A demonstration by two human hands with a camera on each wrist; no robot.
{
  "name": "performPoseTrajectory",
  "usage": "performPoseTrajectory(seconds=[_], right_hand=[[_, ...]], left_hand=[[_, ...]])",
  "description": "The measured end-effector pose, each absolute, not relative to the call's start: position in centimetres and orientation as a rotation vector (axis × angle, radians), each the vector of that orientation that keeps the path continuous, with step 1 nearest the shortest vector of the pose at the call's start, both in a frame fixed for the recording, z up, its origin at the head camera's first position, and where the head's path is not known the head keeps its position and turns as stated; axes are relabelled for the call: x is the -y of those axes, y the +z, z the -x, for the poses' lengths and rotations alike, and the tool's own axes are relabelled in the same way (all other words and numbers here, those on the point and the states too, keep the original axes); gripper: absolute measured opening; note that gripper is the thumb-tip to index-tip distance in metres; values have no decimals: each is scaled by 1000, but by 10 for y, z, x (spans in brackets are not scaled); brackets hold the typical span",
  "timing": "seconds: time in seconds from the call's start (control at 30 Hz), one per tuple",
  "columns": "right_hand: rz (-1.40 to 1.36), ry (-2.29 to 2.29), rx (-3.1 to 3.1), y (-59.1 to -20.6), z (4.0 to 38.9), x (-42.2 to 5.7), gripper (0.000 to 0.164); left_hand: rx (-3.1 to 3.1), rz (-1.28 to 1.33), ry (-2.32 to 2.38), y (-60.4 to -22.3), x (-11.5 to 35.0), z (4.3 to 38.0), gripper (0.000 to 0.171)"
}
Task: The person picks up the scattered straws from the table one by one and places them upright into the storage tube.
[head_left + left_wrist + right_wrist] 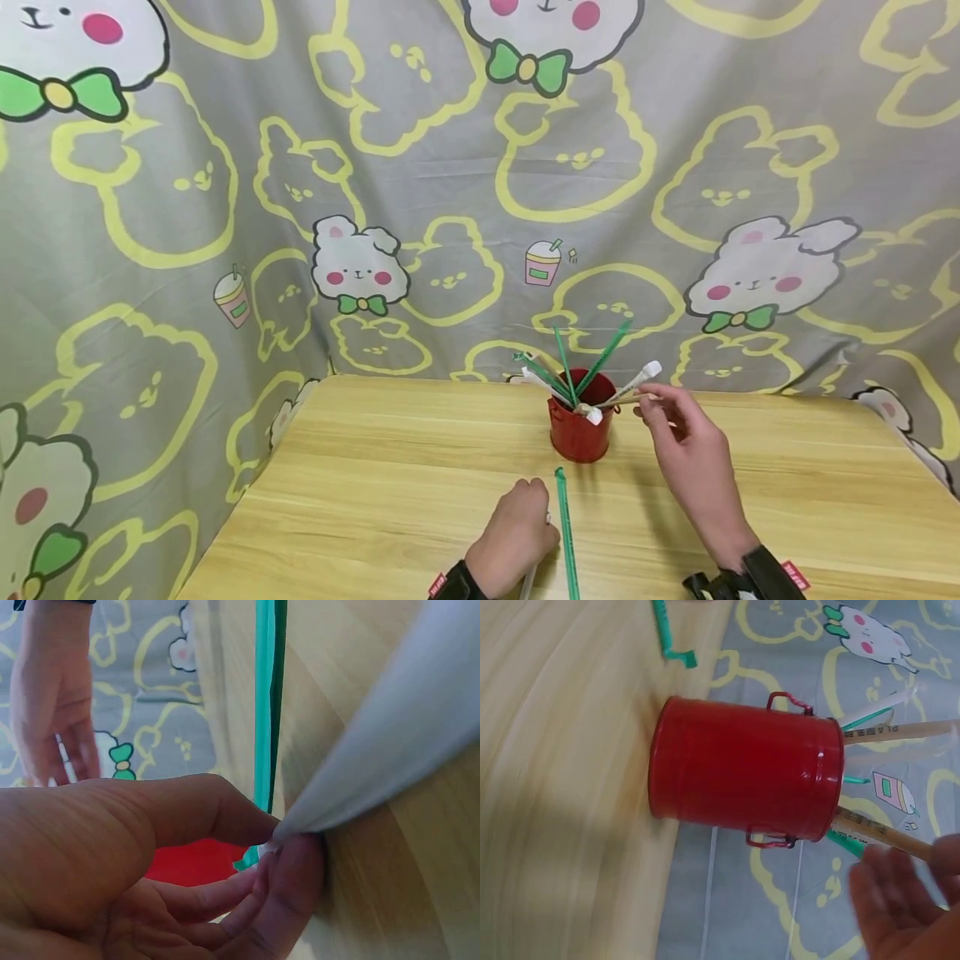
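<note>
A red bucket (579, 437) stands on the table with several paper-wrapped straws in green, white and brown leaning out of its mouth. My right hand (693, 462) is just right of the rim and pinches the outer end of a brown-wrapped straw (885, 836), whose other end is inside the bucket. Nearer the front, my left hand (517, 533) pinches a white-wrapped straw (375, 742) between thumb and forefinger, close over the table. Beside that hand lies a green-wrapped straw (567, 533), its crimped tip pointing at the bucket.
The light wooden table (390, 450) meets a grey curtain (442, 192) printed with yellow outlines and white rabbits, which hangs behind and along the left side. Small wire handle loops (772, 838) stick out on both sides of the bucket.
</note>
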State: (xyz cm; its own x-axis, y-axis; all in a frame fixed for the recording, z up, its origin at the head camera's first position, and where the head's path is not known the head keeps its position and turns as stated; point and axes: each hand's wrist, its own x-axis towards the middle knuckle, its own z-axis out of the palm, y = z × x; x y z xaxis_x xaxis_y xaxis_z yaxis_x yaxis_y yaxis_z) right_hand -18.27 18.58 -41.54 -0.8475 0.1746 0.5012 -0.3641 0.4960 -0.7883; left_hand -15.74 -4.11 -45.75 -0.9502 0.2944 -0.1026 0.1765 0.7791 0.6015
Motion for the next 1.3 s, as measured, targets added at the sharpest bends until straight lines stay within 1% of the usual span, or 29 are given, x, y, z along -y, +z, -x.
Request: performPoseTrajectory(seconds=[0.13,0.2,0.33,0.4,0.47,0.57,0.73,0.87,1.03,1.13,1.3], right_hand=[[-190,1362,2338,-419,184,-186,46],[-202,1404,2363,-419,184,-186,52],[-205,1439,2401,-421,183,-185,54],[-200,1452,2431,-422,182,-184,55],[-189,1461,2457,-423,181,-184,55],[-179,1469,2470,-425,180,-183,51],[-187,1475,2430,-429,178,-181,38],[-199,1471,2418,-430,178,-181,36],[-184,1432,2446,-433,176,-182,36],[-169,1406,2488,-437,174,-183,35],[-176,1378,2543,-447,172,-184,29]], left_hand=[[-2704,-384,896,-456,43,158,19],[-2666,-408,888,-457,44,159,18],[-2619,-456,883,-461,47,163,16],[-2605,-473,943,-465,50,165,11],[-2566,-480,1016,-466,53,168,10],[-2510,-478,1149,-456,57,169,15],[-2466,-438,1261,-427,62,165,11],[-2351,-356,1429,-420,63,164,9],[-2252,-286,1683,-415,64,164,10],[-2295,-308,1812,-406,67,164,13],[-2469,-361,1990,-382,72,164,17]])
